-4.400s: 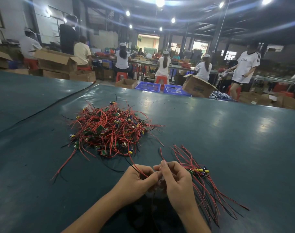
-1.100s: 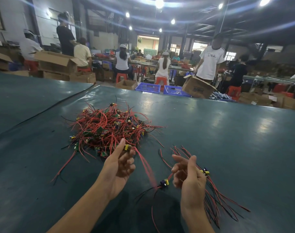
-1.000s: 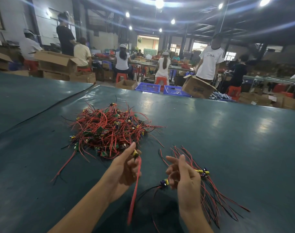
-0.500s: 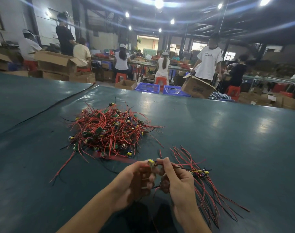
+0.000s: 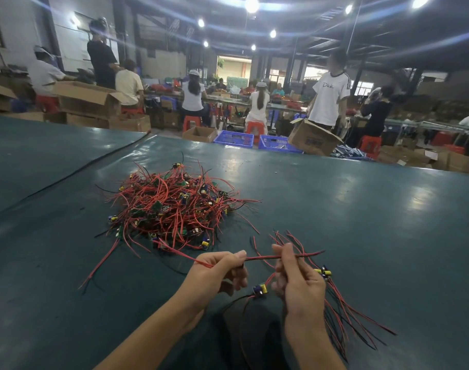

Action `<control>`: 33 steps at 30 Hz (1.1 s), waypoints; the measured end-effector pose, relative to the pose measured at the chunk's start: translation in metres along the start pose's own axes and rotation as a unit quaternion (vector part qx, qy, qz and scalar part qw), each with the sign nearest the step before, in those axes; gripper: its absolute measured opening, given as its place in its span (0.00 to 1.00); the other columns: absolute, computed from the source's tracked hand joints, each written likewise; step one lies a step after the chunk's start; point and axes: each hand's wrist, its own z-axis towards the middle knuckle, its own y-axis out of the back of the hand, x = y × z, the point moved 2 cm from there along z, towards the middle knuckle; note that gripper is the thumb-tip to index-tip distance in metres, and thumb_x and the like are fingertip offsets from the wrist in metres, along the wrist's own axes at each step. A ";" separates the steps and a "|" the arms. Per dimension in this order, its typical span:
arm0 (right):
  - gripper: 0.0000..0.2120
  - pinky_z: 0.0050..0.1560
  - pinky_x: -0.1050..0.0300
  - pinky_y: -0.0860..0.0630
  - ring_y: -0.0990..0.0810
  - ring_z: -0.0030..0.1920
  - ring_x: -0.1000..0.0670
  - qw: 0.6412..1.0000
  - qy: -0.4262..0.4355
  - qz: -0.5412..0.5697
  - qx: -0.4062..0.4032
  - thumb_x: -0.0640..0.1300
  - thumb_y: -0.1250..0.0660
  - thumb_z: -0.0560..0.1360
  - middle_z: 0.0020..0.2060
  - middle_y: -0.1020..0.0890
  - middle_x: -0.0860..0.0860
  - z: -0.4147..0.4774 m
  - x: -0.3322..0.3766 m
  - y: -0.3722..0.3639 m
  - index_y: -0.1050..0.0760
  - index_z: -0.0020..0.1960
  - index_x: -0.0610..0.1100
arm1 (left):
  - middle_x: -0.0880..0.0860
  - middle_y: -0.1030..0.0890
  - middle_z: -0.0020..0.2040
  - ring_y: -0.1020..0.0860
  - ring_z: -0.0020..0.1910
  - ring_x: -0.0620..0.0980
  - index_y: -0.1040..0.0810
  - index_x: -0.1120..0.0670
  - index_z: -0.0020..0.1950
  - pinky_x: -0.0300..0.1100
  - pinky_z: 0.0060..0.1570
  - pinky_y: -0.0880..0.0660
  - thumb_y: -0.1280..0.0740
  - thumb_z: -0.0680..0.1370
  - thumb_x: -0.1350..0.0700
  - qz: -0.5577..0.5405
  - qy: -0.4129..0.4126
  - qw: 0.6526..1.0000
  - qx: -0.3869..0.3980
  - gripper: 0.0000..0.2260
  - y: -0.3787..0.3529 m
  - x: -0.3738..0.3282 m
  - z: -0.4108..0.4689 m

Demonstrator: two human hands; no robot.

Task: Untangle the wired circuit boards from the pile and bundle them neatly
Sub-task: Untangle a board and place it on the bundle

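**Fig.** Head view of a sorting bench.

**Lower ctr:** the left hand [image 5: 214, 273] pinches a thin red-and-black wire pair [image 5: 260, 258] btwn thumb and forefinger, w/ the other fingers curled under. The right hand [image 5: 297, 281], just beside it, has its fingers curled round the same wire pair, forefinger raised. The pair runs roughly level btwn the two hands, above the bench. Lower down, btwn the hands, a small circuit board w/ blue and yellow parts [image 5: 260, 289] dangles, its red lead rising toward the right hand.

**Ctr left:** a tangled pile of red-wired green boards [image 5: 172, 209] lies on the dark teal glossy sheet covering the bench [image 5: 361, 222].

**Lower right:** a looser bundle of red and black leads w/ yellow-tipped boards [image 5: 343, 311] fans toward the frame corner, partly behind the right hand.

**Bkgd, upper half:** a dim workshop w/ round ceiling lamps [image 5: 251, 4], open brown cardboard boxes [image 5: 86, 101], blue plastic crates [image 5: 233, 138] and red stools [image 5: 192, 121]. Seated and standing workers [image 5: 328, 100] are at long tables.
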 end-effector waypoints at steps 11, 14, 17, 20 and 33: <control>0.15 0.20 0.65 0.39 0.36 0.22 0.57 0.999 -0.018 0.038 -0.026 0.55 0.33 0.70 0.27 0.25 0.52 0.008 0.004 0.009 0.14 0.39 0.45 | 0.54 0.21 0.31 0.26 0.28 0.46 0.21 0.52 0.30 0.35 0.29 0.30 0.30 0.66 0.40 -0.035 0.003 0.999 -0.012 0.16 0.008 0.004 0.004; 0.13 0.22 0.66 0.37 0.35 0.22 0.57 1.000 -0.009 -0.013 0.025 0.55 0.31 0.68 0.26 0.24 0.53 0.002 0.001 0.001 0.14 0.40 0.47 | 0.54 0.20 0.33 0.26 0.28 0.46 0.20 0.52 0.31 0.36 0.30 0.29 0.31 0.68 0.40 -0.023 0.006 1.000 0.006 0.16 0.005 0.005 0.002; 0.11 0.23 0.66 0.36 0.33 0.24 0.57 0.997 -0.017 -0.048 0.055 0.52 0.32 0.71 0.26 0.24 0.52 -0.002 -0.004 -0.004 0.14 0.41 0.47 | 0.54 0.20 0.33 0.25 0.29 0.47 0.20 0.52 0.31 0.36 0.32 0.29 0.29 0.70 0.39 0.007 0.015 0.999 0.027 0.17 0.005 0.005 0.001; 0.11 0.21 0.66 0.37 0.34 0.22 0.58 0.999 -0.036 0.002 0.003 0.47 0.33 0.76 0.25 0.25 0.53 0.004 -0.002 0.002 0.14 0.39 0.46 | 0.53 0.20 0.33 0.24 0.31 0.47 0.20 0.52 0.31 0.35 0.33 0.29 0.30 0.70 0.39 0.031 0.023 0.998 0.049 0.17 0.004 0.006 0.001; 0.18 0.32 0.66 0.28 0.23 0.28 0.56 0.960 0.059 -0.117 0.246 0.52 0.32 0.71 0.26 0.20 0.49 -0.023 -0.007 -0.021 0.22 0.36 0.36 | 0.55 0.25 0.31 0.27 0.28 0.49 0.25 0.55 0.33 0.38 0.30 0.28 0.34 0.68 0.35 -0.065 0.045 0.996 0.033 0.22 0.006 0.007 0.003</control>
